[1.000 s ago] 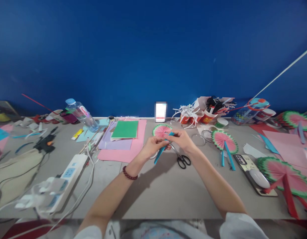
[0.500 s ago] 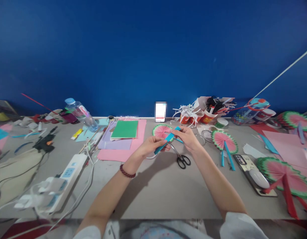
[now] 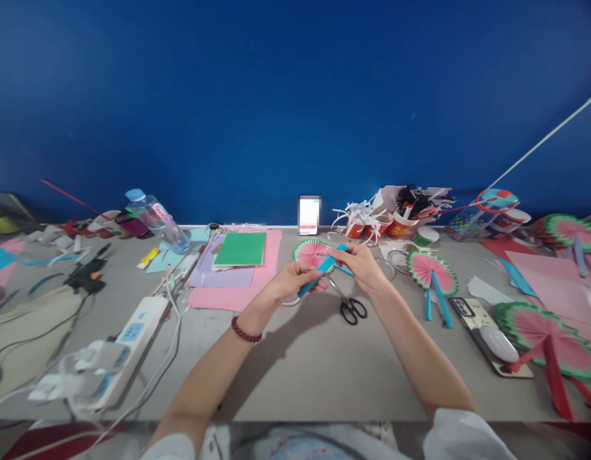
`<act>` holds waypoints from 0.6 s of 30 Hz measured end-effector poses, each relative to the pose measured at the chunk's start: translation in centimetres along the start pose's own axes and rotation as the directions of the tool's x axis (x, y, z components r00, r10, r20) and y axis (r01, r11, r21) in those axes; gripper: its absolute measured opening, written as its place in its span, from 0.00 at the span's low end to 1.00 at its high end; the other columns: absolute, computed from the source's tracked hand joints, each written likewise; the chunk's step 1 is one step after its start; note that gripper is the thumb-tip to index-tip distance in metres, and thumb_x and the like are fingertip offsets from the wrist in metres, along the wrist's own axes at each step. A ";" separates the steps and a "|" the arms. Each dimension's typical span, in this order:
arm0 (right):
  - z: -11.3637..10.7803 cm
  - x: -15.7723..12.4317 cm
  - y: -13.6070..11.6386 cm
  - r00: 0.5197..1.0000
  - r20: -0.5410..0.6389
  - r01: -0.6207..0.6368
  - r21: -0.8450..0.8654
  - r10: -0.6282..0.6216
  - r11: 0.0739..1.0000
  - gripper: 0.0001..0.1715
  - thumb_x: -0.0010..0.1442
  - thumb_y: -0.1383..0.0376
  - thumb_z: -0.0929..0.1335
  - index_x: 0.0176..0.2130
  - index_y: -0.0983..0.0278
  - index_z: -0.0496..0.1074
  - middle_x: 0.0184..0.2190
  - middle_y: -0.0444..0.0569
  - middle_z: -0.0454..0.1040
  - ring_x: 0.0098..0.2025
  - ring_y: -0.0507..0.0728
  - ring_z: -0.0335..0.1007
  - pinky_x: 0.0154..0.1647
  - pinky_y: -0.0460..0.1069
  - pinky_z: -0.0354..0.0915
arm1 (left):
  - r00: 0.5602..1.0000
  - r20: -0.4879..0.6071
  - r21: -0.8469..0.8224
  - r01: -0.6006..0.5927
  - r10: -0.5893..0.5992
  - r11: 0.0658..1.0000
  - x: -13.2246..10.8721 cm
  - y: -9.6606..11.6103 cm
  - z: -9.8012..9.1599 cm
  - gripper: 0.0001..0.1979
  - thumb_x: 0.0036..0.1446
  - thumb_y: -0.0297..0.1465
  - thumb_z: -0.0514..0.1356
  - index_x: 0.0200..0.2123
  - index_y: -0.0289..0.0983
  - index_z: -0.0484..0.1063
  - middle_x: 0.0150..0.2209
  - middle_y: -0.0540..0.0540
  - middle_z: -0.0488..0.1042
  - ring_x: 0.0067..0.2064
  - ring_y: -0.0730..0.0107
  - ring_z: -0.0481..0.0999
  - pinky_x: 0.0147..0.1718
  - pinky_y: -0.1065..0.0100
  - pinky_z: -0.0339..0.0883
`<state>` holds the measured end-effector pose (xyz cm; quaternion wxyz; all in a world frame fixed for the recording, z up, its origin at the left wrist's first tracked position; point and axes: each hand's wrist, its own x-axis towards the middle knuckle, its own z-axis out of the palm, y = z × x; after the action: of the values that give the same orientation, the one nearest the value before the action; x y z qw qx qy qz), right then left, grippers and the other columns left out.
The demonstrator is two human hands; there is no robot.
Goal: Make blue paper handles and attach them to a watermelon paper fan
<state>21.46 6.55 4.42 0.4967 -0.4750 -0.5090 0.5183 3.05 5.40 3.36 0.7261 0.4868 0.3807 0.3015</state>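
Note:
Between my two hands a blue paper strip [image 3: 325, 264] is held at a slant above the table. My left hand [image 3: 295, 281] pinches its lower end, and my right hand [image 3: 360, 262] pinches the upper end. Just behind the strip lies a round pleated paper fan [image 3: 312, 252], pink with a green rim, partly covered by the strip and fingers. Below my right hand rest scissors [image 3: 353, 310] with black handles; their blade tips are hidden near the strip.
Left of my hands lie a green paper stack [image 3: 240, 248] and pink sheets [image 3: 213, 299]. A power strip [image 3: 137, 338] with cables, a tilted bottle [image 3: 156, 217] and a glue gun [image 3: 87, 271] are further left. Rightward are a finished fan [image 3: 433, 273], a phone [image 3: 468, 313] and paper-filled cups [image 3: 401, 225].
Almost nothing differs. Both hands keep their pinch on the blue paper strip, with only a very slight shift of the left fingers.

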 end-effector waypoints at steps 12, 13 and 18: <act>0.0 0.0 0.0 1.000 -0.004 0.013 -0.016 -0.013 1.000 0.18 0.43 0.54 0.74 0.19 0.65 0.70 0.16 0.40 0.64 0.21 0.48 0.56 0.23 0.45 0.53 | 0.999 -0.041 -0.006 -0.018 0.018 1.000 0.0 0.1 0.2 0.20 0.38 0.43 0.70 0.27 0.31 0.77 0.26 0.42 0.78 0.28 0.70 0.77 0.34 0.68 0.69; 0.1 0.0 0.0 1.000 -0.004 0.013 -0.019 -0.013 1.000 0.18 0.43 0.54 0.74 0.19 0.65 0.70 0.16 0.40 0.64 0.21 0.48 0.56 0.23 0.45 0.53 | 0.999 -0.048 -0.004 -0.021 0.020 1.000 0.0 0.1 0.2 0.20 0.38 0.42 0.70 0.27 0.31 0.77 0.26 0.42 0.78 0.28 0.70 0.77 0.34 0.68 0.69; 0.4 -0.3 -0.4 1.000 -0.021 0.005 -0.039 -0.006 0.999 0.18 0.42 0.55 0.74 0.19 0.65 0.70 0.16 0.40 0.64 0.21 0.47 0.55 0.23 0.45 0.53 | 0.996 -0.081 0.005 -0.045 0.045 0.999 0.1 0.0 0.4 0.21 0.37 0.43 0.70 0.27 0.30 0.77 0.25 0.42 0.78 0.28 0.69 0.77 0.31 0.69 0.69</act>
<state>21.11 6.23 4.87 0.4943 -0.4885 -0.5149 0.5019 3.39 5.27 3.41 0.7022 0.4838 0.3994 0.3366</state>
